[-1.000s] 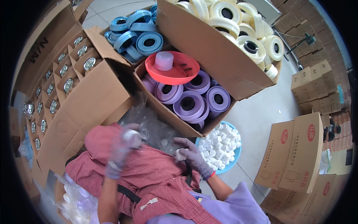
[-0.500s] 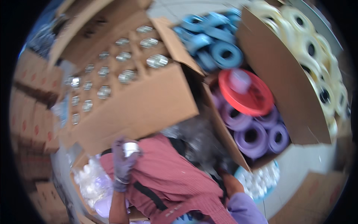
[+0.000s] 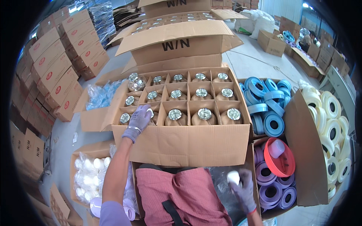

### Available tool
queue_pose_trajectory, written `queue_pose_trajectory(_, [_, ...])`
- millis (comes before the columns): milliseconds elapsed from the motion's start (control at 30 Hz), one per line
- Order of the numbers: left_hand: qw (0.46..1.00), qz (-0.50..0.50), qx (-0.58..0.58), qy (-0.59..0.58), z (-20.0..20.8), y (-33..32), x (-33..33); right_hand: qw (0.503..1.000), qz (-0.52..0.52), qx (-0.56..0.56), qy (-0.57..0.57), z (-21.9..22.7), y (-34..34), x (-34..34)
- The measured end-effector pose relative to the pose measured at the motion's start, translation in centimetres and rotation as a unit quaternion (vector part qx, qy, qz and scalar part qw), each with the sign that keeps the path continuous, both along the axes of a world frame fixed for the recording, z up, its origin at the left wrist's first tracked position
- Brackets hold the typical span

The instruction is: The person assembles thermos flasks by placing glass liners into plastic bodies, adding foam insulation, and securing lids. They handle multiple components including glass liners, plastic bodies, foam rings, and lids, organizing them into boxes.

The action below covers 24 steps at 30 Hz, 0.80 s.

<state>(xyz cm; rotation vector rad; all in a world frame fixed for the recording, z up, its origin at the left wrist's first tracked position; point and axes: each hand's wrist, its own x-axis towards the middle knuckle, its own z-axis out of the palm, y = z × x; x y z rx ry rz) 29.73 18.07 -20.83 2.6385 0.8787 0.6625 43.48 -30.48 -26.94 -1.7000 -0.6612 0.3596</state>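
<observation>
Floor (image 3: 250,70), carton edge (image 3: 184,127) below left hand (image 3: 141,117)

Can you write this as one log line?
left hand: at jar in carton, front row, grip unclear | right hand: holding white cap | red bowl: on purple rings

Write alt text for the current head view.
A gloved left hand reaches over a divided cardboard box of silver-topped jars, while the gloved right hand holds a white cap. Open boxes of blue rings, purple rings and cream rings stand to the right.
</observation>
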Motion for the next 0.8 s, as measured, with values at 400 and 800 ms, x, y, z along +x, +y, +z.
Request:
queue_pose_trajectory(400, [0.965, 0.045, -0.018, 0.258, 2.2, 0.1, 1.7, 0.648, 0.355, -0.413, -0.533, 12.4, 36.3, 4.5])
queue_pose_trajectory(800, [0.978, 0.008, -0.003, 0.21, 1.6, 1.1, 1.2, 0.901, 0.266, -0.233, -0.25, 12.6, 35.8, 10.5])
